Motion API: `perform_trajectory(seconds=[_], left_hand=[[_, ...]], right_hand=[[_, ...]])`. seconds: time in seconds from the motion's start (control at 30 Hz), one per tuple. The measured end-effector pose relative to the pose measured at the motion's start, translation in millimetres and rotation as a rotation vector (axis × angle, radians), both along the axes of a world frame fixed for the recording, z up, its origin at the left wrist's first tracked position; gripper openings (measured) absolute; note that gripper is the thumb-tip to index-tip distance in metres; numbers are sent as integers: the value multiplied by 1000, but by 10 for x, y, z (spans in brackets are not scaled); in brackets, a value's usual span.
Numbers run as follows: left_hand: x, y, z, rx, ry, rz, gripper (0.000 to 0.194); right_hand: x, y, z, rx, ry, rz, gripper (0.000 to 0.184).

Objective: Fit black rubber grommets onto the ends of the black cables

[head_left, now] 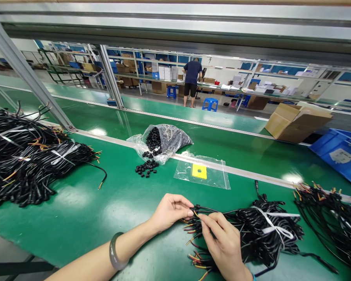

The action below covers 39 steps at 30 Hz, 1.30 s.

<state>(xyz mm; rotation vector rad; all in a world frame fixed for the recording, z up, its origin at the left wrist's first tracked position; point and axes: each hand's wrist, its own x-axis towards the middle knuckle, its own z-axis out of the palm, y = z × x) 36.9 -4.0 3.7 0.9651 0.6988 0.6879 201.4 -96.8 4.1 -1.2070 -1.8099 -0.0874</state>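
My left hand has thumb and fingers pinched on a small black ring-like part at the end of a black cable. My right hand is closed beside it, thumb and forefinger pinching at the cable's thin yellow wire. The fingers hide part of that wire. Below and beside my hands, stripped red and yellow wire ends stick out from a bundle of black cables tied with a white strap. That bundle lies just right of my right hand.
A clear bag spills small black parts onto the green table. A zip bag with a yellow piece lies nearer. Cable piles sit left, more cables right. A carton and blue bin stand back right.
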Motion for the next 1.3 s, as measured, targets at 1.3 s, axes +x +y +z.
perform_trajectory(seconds=[1.3], left_hand=[[51,-116,-69,286,137,3,31]], right_hand=[[188,-15,-13,-192,-12,13,13]])
